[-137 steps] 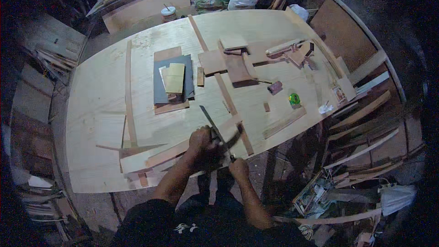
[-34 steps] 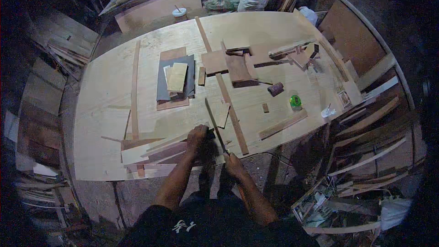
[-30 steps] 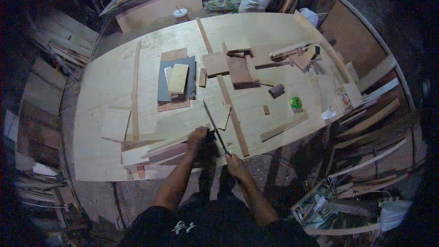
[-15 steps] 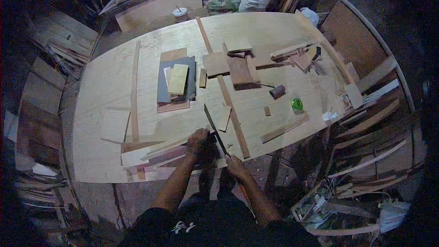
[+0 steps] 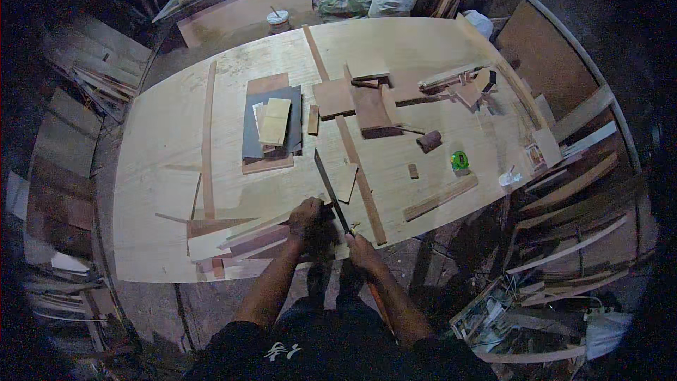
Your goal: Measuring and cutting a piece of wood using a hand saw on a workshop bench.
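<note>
My left hand is closed at the near edge of the table, gripping the right end of a wooden strip. Other strips lie along the same edge, partly overlapping it. In my right hand is a long narrow dark-bladed tool, a saw or a file; its exact kind is unclear. Its blade slants up and left, close beside the left hand and the strip's end. Something orange runs back from the right hand along the forearm. A small pale board lies just right of the blade.
On the large plywood table are a dark sheet with wood blocks, a wooden box-like piece, a brown roll, a green tape measure and a wood batten. Scrap wood leans at the right.
The right hand and the blade have slid slightly forward, away from me. The left hand stays in place on the strip.
</note>
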